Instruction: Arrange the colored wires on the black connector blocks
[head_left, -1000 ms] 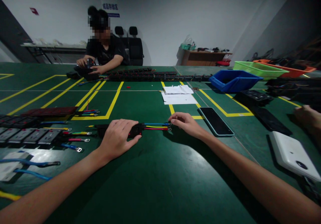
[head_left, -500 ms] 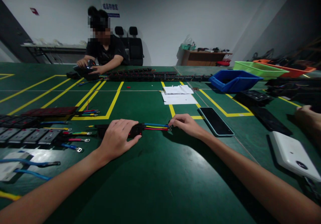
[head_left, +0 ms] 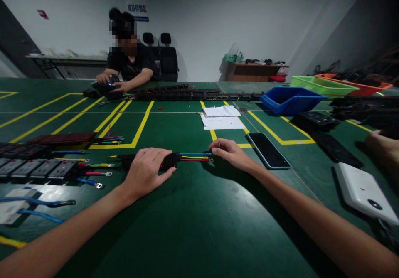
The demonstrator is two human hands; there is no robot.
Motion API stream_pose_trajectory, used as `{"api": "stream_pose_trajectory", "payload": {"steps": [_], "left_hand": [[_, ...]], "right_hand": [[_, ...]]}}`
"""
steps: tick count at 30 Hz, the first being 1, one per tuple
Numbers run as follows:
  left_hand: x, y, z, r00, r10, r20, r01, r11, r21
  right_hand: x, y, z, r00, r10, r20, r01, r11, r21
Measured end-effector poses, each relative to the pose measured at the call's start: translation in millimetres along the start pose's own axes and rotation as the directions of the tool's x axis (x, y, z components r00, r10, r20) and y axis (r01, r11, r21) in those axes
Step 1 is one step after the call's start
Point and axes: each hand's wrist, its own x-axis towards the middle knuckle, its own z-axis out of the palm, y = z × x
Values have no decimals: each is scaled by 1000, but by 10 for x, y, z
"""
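My left hand [head_left: 149,172] is wrapped over a black socket module [head_left: 168,162] lying on the green table [head_left: 187,228]. Blue, yellow and red wires [head_left: 193,157] run from the module's right end and finish in metal ring lugs. At those lugs is my right hand [head_left: 227,152], its thumb and forefinger bent around the end of the blue wire. The fingertips look slightly parted, and whether they pinch the wire cannot be made out. Another short wire end sticks out at the module's left.
More socket modules [head_left: 40,168] with lugged wires lie at the left. A phone [head_left: 268,151], a white device [head_left: 364,193] and a blue bin [head_left: 291,100] stand right. White papers [head_left: 222,118] lie ahead. A person [head_left: 131,62] sits opposite; another person's hand [head_left: 383,147] shows at right.
The fingers of my right hand have loosened and shifted slightly at the wire ends, and the lugs show more clearly. My left hand stays on the module.
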Motion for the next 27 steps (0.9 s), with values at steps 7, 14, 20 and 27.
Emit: {"api": "stream_pose_trajectory", "payload": {"steps": [7,14,20,27], "left_hand": [[-6,-5,-1,1000,-2,-4,2,1000,-4],[-6,-6,4,1000,-1,-2,1,1000,-3],[-12,-5,-1,1000,8,-4,-8,1000,13],[-2,-4,5,1000,2,8,-3,1000,12]], "right_hand": [[-1,33,-3,1000,-24,-7,24,999,-36],[-5,29,1,999,-46,-19,44,992,-122],[-15,63,20,998,-48,-45,44,994,-96],[-9,9,9,999,-25,33,30,985,-171]]}}
